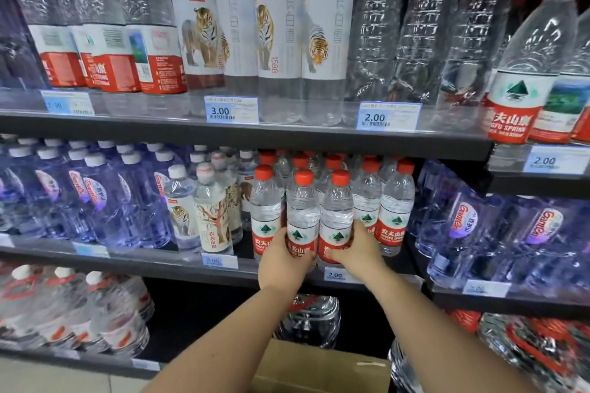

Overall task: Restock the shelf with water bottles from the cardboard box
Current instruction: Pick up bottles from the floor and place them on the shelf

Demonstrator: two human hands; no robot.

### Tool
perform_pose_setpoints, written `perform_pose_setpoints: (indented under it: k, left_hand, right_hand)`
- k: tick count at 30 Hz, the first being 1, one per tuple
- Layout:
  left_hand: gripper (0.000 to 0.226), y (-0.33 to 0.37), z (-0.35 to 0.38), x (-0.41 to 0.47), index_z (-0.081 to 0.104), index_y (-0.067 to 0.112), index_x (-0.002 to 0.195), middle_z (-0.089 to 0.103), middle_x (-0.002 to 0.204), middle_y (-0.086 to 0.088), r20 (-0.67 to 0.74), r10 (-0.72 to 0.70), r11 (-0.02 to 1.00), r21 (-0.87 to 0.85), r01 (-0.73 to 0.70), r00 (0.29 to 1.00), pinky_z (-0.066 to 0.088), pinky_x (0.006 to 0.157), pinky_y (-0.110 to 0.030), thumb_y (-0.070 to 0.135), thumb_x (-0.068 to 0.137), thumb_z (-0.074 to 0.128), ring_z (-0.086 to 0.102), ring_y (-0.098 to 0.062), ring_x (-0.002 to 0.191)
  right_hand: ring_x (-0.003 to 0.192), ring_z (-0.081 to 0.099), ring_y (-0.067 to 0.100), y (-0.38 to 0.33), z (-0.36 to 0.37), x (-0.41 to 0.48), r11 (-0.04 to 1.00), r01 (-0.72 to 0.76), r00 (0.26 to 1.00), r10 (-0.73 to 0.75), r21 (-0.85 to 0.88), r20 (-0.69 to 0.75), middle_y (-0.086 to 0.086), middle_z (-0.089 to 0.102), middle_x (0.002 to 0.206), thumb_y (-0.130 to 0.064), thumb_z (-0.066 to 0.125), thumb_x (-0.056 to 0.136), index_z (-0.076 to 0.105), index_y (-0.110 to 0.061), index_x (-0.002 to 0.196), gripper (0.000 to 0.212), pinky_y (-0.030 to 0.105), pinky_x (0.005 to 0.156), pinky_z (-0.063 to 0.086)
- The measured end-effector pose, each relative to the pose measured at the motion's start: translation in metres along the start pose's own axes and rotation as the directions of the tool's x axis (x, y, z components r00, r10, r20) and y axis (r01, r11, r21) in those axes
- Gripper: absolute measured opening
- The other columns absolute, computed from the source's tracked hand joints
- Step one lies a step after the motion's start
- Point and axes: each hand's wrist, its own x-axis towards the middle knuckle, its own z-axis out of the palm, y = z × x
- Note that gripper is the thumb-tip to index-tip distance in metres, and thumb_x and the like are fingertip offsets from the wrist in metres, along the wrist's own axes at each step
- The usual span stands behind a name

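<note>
My left hand (282, 262) grips the lower label of a red-capped water bottle (302, 210). Beside it, my right hand (357, 252) holds a second red-capped water bottle (336, 207) the same way. Both bottles stand upright, side by side, at the front edge of the middle shelf (178, 260), in front of rows of the same red-labelled bottles (394, 201). The cardboard box (319, 367) sits below my forearms at the bottom of the view; its inside is hidden.
Tiger-label bottles (210, 207) stand just left of the red-capped rows, and blue-tinted bottles (105, 198) fill the shelf further left and right. The top shelf (255, 134) holds taller bottles and price tags. Large jugs (95, 313) sit on the bottom shelf.
</note>
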Motion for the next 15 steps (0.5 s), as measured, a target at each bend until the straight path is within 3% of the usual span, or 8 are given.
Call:
perform_pose_setpoints:
  k: [3,7,12,15]
  left_hand:
    - [0.045,-0.004,-0.008,0.002,0.058,0.027,0.121,0.063,0.097,0.018,-0.037,-0.036,0.998,0.043,0.037,0.999,0.045,0.076,-0.024,0.029,0.08,0.075,0.058,-0.005,0.089]
    - [0.049,-0.007,-0.016,0.004,0.057,0.023,0.125,0.068,0.109,0.009,-0.071,-0.04,0.989,0.136,0.05,0.997,0.049,0.078,-0.027,0.037,0.081,0.074,0.064,-0.013,0.098]
    - [0.041,-0.005,-0.015,0.003,0.055,0.025,0.111,0.055,0.087,0.018,-0.098,-0.039,0.989,0.137,0.053,0.994,0.046,0.07,-0.027,0.04,0.08,0.075,0.06,-0.01,0.086]
    - [0.037,-0.005,-0.017,0.001,0.052,0.026,0.109,0.05,0.086,0.02,-0.092,-0.03,0.995,0.09,0.039,0.995,0.043,0.071,-0.024,0.032,0.081,0.075,0.055,-0.007,0.085]
  right_hand:
    - [0.1,0.059,0.011,0.002,0.006,0.0,0.999,0.008,1.0,-0.008,0.034,-0.005,-0.009,0.06,0.104,-0.012,0.088,0.064,0.054,-0.015,0.123,0.068,0.025,0.083,0.043]
    - [0.099,0.063,0.012,0.004,0.015,0.004,0.999,-0.002,1.0,0.003,0.055,-0.013,-0.005,0.067,0.108,-0.011,0.09,0.061,0.059,-0.017,0.119,0.066,0.029,0.088,0.049]
    - [0.096,0.065,0.016,0.006,0.026,0.004,0.998,-0.01,0.997,0.014,0.06,-0.079,0.0,0.068,0.106,-0.017,0.09,0.062,0.059,-0.015,0.115,0.061,0.03,0.083,0.051]
    - [0.094,0.064,0.016,0.005,0.028,-0.001,0.999,-0.011,0.994,0.015,0.035,-0.107,-0.002,0.064,0.104,-0.022,0.089,0.064,0.055,-0.018,0.111,0.058,0.027,0.078,0.048]
